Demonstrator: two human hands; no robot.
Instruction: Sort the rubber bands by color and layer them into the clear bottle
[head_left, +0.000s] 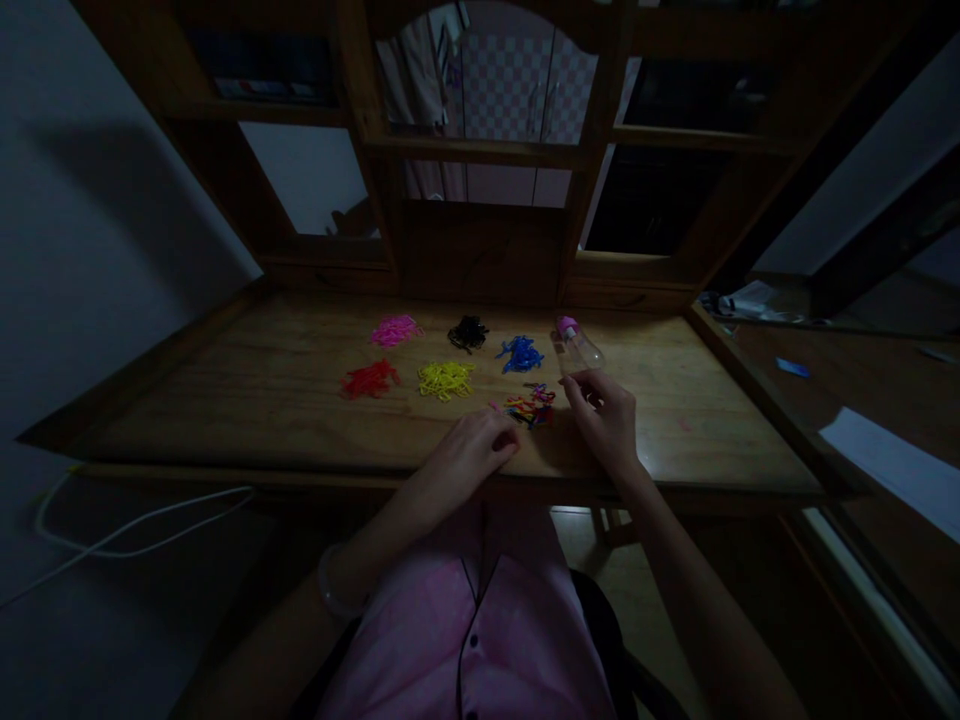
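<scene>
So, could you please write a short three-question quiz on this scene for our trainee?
1. True or false: the mixed-colour pile lies between the left hand and the right hand.

2. How many colours have a pile of their own on the table?
A) three
B) five
C) seven

3. Fill in: the single-colour pile nearest the clear bottle is ____.

Key:
1. True.
2. B: red pile, pink pile, yellow pile, black pile and blue pile.
3. Blue.

Loose multicoloured heap (533, 410) of small pieces near blue pile (521, 354)
</scene>
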